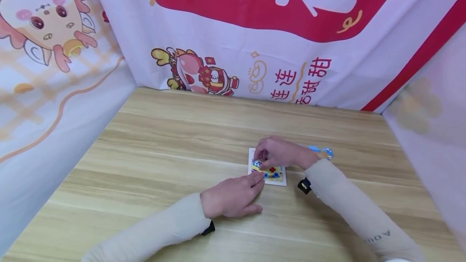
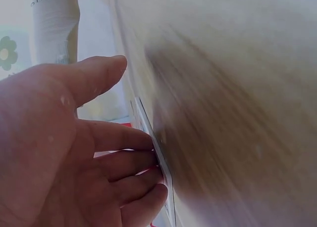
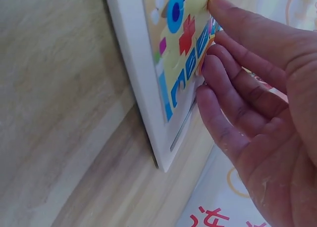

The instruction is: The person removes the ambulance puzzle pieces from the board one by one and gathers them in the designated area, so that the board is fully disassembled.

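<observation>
A small white-framed jigsaw puzzle (image 1: 268, 182) with a yellow ambulance picture and a red cross lies flat on the table. Over its upper left part is my right hand (image 1: 278, 151), thumb and curled fingers pinching a puzzle piece (image 3: 214, 25) at the picture's edge; most of that piece is hidden. In the right wrist view the white frame (image 3: 141, 91) shows a bare slot along one side. My left hand (image 1: 234, 195) rests its outstretched fingertips on the puzzle's near left edge, with the thumb held apart. The left wrist view shows those fingers against the frame's thin side (image 2: 166, 172).
Several loose blue and orange puzzle pieces (image 1: 322, 151) lie beyond the right wrist, partly hidden by the forearm. Wood-grain table (image 1: 164, 140) surrounds the puzzle. Printed cloth (image 1: 233, 27) hangs at the back and both sides. Each wrist wears a black strap (image 1: 304, 186).
</observation>
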`<state>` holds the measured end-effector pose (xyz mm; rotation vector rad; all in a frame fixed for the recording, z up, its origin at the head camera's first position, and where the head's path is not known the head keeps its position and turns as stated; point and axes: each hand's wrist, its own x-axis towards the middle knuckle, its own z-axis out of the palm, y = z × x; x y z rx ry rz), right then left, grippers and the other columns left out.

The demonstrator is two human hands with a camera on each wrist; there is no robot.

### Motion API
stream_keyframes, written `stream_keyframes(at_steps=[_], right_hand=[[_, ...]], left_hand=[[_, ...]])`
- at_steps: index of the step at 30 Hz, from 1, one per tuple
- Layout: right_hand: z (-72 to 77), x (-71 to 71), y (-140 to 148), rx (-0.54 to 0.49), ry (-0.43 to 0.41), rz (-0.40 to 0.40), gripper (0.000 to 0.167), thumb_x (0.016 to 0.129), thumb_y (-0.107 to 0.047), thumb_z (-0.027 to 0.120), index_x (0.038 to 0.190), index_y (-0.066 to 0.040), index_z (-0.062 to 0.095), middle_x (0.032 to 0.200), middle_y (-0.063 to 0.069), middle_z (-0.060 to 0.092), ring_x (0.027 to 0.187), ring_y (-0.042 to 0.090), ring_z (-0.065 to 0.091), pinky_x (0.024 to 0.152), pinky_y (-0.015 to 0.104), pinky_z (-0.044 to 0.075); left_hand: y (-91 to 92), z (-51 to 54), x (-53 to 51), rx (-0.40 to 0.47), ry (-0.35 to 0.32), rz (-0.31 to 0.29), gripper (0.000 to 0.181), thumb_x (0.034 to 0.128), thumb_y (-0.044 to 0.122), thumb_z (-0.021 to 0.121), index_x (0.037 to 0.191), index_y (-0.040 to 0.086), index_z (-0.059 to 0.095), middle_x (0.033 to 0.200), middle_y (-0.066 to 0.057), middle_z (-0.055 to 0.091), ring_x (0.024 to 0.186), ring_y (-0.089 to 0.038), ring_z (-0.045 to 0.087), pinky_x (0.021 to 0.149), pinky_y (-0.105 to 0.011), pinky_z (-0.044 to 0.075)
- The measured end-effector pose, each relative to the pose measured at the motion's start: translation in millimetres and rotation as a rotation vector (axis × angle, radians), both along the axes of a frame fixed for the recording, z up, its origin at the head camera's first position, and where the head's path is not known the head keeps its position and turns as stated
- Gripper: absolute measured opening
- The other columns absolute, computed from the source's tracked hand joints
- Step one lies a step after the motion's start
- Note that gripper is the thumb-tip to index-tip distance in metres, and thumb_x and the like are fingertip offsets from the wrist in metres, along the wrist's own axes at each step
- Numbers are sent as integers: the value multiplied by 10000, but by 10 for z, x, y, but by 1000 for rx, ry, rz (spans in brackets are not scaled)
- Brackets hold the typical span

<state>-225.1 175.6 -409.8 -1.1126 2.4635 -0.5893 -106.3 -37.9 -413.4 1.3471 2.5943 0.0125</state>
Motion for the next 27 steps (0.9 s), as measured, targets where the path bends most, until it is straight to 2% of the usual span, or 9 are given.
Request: stream_keyframes(at_steps=[11, 20, 27], right_hand=[[-3, -81, -47, 9, -146, -48, 203, 847, -92, 877, 992, -138, 743, 925, -33, 744, 842, 62, 675, 791, 212, 612], [59, -161, -34, 89, -223, -65, 223, 873, -53, 848, 1017, -200, 764, 970, -64, 744, 923, 90, 689, 878, 245, 608], [55, -179, 4, 80, -223, -28, 349, 838, 49, 813, 1074, -203, 758, 1009, -68, 742, 972, 97, 691, 930, 269, 605]], left_hand=[[-4, -15, -3, 0, -19, 11, 739, 1082, 535, 514, 1605, 21, 418, 1725, -155, 323, 1606, -247, 335, 1286, -331, 360], [-8, -6, 0, -7, -36, 7, 738, 1089, 533, 500, 1610, 19, 407, 1730, -155, 311, 1613, -246, 321, 1298, -331, 341], [-9, -5, 5, 1, -30, 7, 745, 1085, 535, 508, 1609, 15, 407, 1727, -162, 316, 1609, -251, 330, 1297, -334, 345]])
